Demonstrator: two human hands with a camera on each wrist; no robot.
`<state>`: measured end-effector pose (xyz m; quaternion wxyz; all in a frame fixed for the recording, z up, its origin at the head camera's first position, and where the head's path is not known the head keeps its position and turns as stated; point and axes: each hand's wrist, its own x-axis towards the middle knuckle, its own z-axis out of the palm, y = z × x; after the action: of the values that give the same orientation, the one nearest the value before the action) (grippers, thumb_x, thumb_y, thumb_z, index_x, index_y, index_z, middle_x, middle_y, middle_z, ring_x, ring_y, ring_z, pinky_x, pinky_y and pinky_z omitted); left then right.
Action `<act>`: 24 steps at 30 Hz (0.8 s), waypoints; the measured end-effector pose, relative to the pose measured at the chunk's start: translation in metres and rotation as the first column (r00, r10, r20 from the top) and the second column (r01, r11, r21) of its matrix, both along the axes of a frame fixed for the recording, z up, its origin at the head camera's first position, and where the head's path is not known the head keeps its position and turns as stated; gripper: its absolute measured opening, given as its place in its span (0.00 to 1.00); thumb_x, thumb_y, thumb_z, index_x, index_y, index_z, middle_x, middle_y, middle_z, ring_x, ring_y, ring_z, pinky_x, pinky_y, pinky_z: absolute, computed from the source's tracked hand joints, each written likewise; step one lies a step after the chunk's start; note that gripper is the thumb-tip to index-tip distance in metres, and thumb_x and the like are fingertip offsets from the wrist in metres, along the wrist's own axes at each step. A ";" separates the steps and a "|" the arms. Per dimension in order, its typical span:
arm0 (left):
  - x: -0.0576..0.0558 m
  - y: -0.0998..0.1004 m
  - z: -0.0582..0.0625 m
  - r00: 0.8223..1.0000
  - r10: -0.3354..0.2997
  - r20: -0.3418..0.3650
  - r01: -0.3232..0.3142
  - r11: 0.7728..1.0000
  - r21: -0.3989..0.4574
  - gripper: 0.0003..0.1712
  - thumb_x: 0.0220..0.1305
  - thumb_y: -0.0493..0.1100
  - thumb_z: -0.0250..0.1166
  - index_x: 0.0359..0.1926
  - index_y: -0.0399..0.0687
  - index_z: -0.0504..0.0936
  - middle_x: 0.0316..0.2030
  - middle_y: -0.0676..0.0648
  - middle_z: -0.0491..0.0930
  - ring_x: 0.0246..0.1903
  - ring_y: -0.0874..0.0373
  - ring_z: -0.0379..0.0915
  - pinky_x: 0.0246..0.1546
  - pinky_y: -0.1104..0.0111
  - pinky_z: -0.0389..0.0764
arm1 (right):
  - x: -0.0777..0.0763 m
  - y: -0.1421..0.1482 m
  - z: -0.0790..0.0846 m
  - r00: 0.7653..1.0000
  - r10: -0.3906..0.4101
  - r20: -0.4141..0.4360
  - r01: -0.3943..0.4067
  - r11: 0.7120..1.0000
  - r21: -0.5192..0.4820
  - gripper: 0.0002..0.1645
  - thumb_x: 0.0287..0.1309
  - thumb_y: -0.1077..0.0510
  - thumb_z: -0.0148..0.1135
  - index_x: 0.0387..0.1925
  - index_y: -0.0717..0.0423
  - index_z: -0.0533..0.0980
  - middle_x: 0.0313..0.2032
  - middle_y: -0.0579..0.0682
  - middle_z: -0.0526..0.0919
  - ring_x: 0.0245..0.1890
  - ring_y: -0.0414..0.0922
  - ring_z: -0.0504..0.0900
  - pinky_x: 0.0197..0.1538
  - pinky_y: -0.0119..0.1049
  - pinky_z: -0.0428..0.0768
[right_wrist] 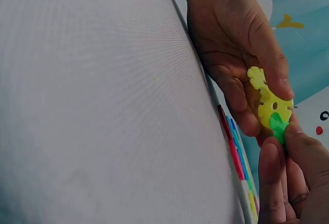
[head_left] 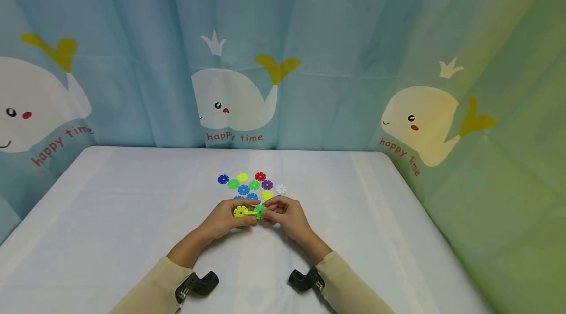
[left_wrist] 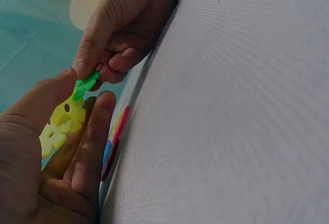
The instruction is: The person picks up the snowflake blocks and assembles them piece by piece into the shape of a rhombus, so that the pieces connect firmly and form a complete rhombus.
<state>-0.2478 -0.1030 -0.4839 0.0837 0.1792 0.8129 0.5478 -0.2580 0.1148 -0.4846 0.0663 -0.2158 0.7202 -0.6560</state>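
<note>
Two joined yellow snowflake discs (head_left: 240,211) sit between the thumb and fingers of my left hand (head_left: 223,218), which holds them just above the table. My right hand (head_left: 287,214) pinches a green snowflake disc (right_wrist: 278,126) between thumb and fingertips. The green disc stands crosswise at the edge of the nearer yellow disc (left_wrist: 75,116), overlapping it in the right wrist view. Both hands meet in front of a group of loose discs, and the left thumb tip comes close to the right thumb in the left wrist view.
Beyond the hands, several loose snowflake discs lie flat on the white table (head_left: 132,215), among them a dark blue disc (head_left: 223,179), a red disc (head_left: 260,176), a purple disc (head_left: 267,185) and a white disc (head_left: 280,189). A whale-print curtain (head_left: 336,107) hangs behind the table.
</note>
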 end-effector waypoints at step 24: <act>0.000 0.002 -0.004 0.997 0.076 -0.032 -0.076 0.997 -0.011 0.19 0.57 0.49 0.74 0.51 0.57 0.86 0.42 0.53 0.83 0.48 0.56 0.74 0.52 0.56 0.73 | 0.002 0.003 0.003 1.000 -0.002 0.003 0.002 0.999 0.043 0.13 0.59 0.67 0.66 0.43 0.75 0.79 0.35 0.69 0.84 0.30 0.38 0.85 0.38 0.37 0.86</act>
<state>-0.2482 -0.1010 -0.4877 0.0508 0.1563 0.8237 0.5428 -0.2562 0.1176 -0.4812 0.0715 -0.2127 0.7343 -0.6406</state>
